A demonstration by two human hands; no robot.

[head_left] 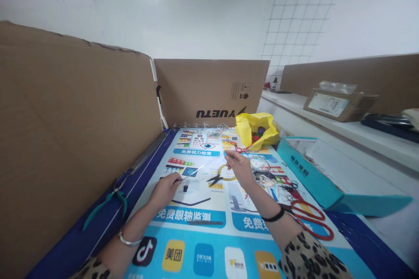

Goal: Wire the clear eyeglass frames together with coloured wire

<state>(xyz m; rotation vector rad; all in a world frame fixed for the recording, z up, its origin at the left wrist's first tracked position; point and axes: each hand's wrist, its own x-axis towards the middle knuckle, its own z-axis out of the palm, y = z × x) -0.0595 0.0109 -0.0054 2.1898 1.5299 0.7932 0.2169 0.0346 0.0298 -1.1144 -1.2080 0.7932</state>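
My left hand rests on the printed poster, fingers pinched on one end of a thin clear cord. The cord runs taut up and to the right to my right hand, which pinches its other end a little above the poster. Small black pliers lie on the poster between the two hands. A yellow ring lies just beyond them, by my right hand.
A yellow bag with coloured beads sits at the back. Red-handled scissors lie right of my right forearm. Teal-handled pliers lie at the left by the cardboard wall. A teal box stands at the right.
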